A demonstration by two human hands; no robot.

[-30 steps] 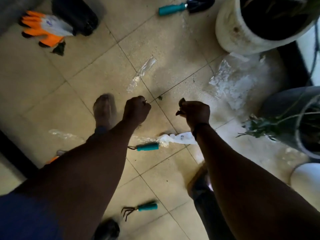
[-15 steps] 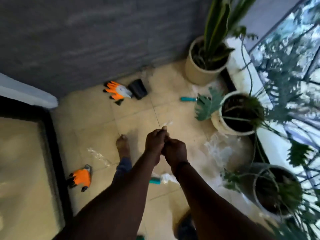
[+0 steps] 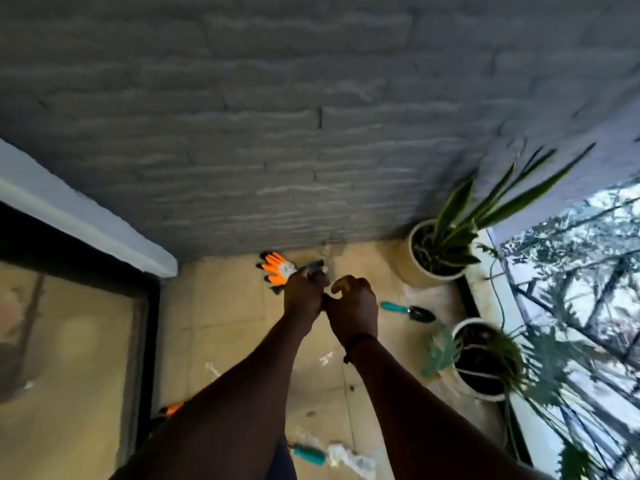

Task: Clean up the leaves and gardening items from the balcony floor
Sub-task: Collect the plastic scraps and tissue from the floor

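Beige floor tiles [image 3: 225,327] run from the bottom of the view up to a grey brick wall [image 3: 277,133], with a dark-framed glass door [image 3: 69,341] on the left. Nearest, at the lower edge, a teal-handled tool [image 3: 309,454] lies on the floor just beside a crumpled piece of clear plastic [image 3: 351,459], and a bit of an orange glove [image 3: 173,407] shows past the left forearm. Small scraps [image 3: 325,358] dot the tiles between the arms. Both arms reach forward, and the two hands meet in mid-air, touching. The left hand [image 3: 304,296] has its fingers curled into a fist, and the right hand [image 3: 353,308] has its fingers bent inward; something small may be pinched between them, though the blur keeps it from being made out, so I cannot tell what either holds. To the right, a trowel with a teal handle [image 3: 408,311] lies on the floor near a white pot with a leafy plant [image 3: 481,362]. Farther off, an orange and white glove [image 3: 278,270] lies by the foot of the wall, partly hidden behind the left hand. In the far right corner stands a pale pot holding a tall striped-leaf plant [image 3: 436,251], beside a window railing [image 3: 571,271].
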